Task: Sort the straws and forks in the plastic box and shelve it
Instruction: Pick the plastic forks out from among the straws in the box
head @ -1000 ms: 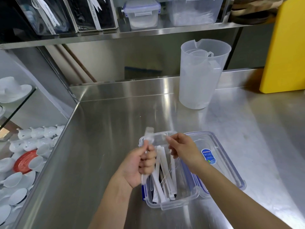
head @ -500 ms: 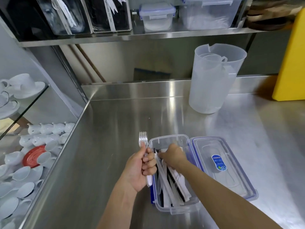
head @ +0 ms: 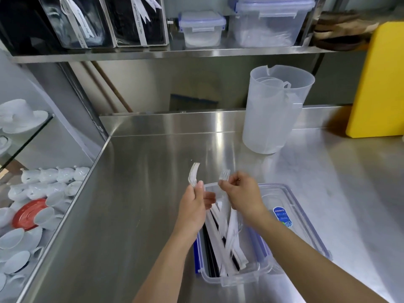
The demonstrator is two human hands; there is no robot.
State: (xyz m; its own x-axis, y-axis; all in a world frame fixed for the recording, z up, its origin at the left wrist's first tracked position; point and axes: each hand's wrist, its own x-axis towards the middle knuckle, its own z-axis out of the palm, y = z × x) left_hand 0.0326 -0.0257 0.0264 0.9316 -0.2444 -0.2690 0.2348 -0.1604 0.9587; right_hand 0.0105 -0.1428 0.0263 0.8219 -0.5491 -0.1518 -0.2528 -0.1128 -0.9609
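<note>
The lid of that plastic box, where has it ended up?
In the head view the lid lies flat on the steel counter, right beside the open plastic box on its right side, in front of the tall clear jug.

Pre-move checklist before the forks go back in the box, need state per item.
1. Left hand grips a clear fork, tines up: ok.
2. Right hand pinches a second fork above the box: ok.
3. Plastic box open on the counter, lid lying beside it on the right: ok.
4. Wrapped straws lie crossed and unsorted in the box: not ok.
5. More forks left among the straws: cannot tell, clear plastic is hard to read.
6. Free spot on the shelf for the box: cannot tell.
</note>
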